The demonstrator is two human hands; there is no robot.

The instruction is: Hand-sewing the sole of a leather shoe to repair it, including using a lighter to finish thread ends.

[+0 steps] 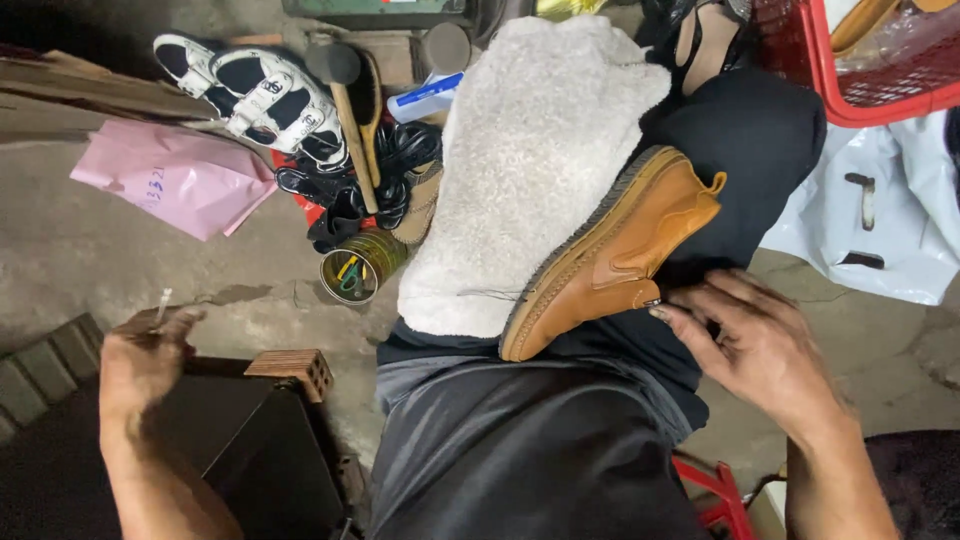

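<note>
A tan leather shoe lies sole-up across my lap, resting against a fluffy cream cloth spread over my left knee. My right hand is open with its fingers spread, the fingertips touching the shoe's opening near the heel. My left hand is off to the left, above a dark box, pinching a small thin white object between thumb and finger.
On the concrete floor ahead lie white-and-black sandals, a wooden-handled hammer, a brush, dark straps, a tin can holding tools and a pink plastic bag. A red basket and white bag are at right.
</note>
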